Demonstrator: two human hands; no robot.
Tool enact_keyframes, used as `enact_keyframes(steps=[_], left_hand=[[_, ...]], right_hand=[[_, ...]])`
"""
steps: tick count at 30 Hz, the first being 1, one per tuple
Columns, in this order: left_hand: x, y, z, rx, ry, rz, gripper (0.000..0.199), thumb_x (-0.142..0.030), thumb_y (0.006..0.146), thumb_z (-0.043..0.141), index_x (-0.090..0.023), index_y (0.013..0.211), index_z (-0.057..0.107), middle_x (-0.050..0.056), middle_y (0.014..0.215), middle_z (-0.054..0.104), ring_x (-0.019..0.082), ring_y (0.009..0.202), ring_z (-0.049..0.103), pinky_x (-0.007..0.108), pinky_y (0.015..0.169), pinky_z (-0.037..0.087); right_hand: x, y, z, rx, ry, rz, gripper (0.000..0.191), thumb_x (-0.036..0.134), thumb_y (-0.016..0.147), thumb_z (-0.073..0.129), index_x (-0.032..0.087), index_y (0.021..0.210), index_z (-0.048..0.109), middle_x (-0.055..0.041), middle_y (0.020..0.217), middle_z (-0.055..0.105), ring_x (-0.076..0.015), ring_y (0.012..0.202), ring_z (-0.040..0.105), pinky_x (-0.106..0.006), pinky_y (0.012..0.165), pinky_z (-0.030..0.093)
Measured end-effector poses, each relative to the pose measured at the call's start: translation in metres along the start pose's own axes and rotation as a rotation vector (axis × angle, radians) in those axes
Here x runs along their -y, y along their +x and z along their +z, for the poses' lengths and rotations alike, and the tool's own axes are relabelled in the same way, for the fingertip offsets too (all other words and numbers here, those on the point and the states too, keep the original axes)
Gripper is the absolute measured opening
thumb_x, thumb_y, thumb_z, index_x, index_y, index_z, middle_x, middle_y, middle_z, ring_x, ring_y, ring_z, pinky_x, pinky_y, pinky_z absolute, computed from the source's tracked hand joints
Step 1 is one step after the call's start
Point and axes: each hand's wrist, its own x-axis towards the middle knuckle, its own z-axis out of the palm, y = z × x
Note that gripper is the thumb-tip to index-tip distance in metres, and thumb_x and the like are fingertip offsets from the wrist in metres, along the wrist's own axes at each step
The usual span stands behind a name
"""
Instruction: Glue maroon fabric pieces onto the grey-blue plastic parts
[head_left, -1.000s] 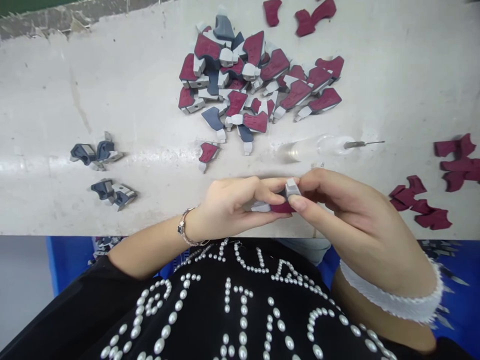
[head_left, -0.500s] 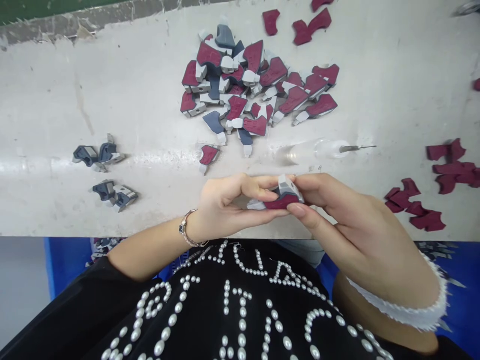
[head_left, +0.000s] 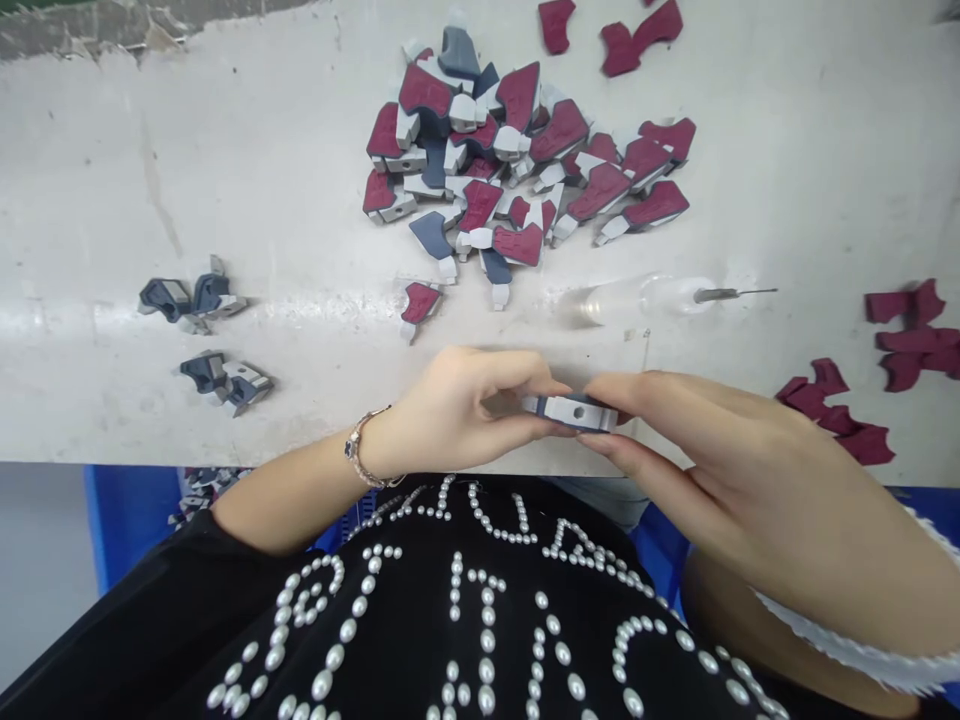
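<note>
Grey piece (head_left: pixel 579 412), one, in two hands (head_left: pixel 465 408) (head_left: pixel 739 475); needle-tipped bottle (head_left: pixel 649 299), one

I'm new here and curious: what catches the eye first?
The heap of maroon, grey and white pieces stands out, upper centre. Just below the middle, the left grip and right grip hold a grey-and-white part; above the right grip lies a translucent needle-tipped bottle.
</note>
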Motion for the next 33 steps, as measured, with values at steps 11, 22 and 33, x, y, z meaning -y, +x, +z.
enact_keyframes(steps=[11,22,33], left_hand=[[-0.002,0.000,0.001,0.012,-0.132,-0.118,0.020,-0.029,0.082,0.076,-0.013,0.084,0.065,0.003,0.077,0.071,0.012,0.068,0.069,0.019,0.059,0.057],[-0.036,0.002,-0.055,-0.433,0.292,-0.340,0.050,-0.046,0.090,0.065,-0.024,0.133,0.055,0.008,0.125,0.070,0.025,0.116,0.068,0.038,0.095,0.060],[-0.016,-0.094,-0.160,-0.483,0.985,-0.889,0.043,-0.009,0.081,0.052,-0.014,0.123,0.058,0.014,0.127,0.064,0.029,0.122,0.059,0.039,0.107,0.043]], right_hand=[[-0.003,0.003,0.001,0.027,0.013,-0.007,0.018,0.028,0.100,0.053,0.022,0.115,0.058,-0.0007,0.082,0.065,-0.0150,0.064,0.061,-0.029,0.057,0.046],[-0.030,-0.016,-0.020,-0.222,0.013,0.430,0.040,0.064,0.088,0.055,0.025,0.088,0.054,-0.0014,0.076,0.062,-0.0191,0.063,0.061,-0.029,0.052,0.047],[-0.070,0.042,0.012,-0.282,0.204,0.153,0.039,0.052,0.083,0.062,0.024,0.109,0.069,-0.0106,0.117,0.071,-0.0308,0.106,0.067,-0.039,0.083,0.058]])
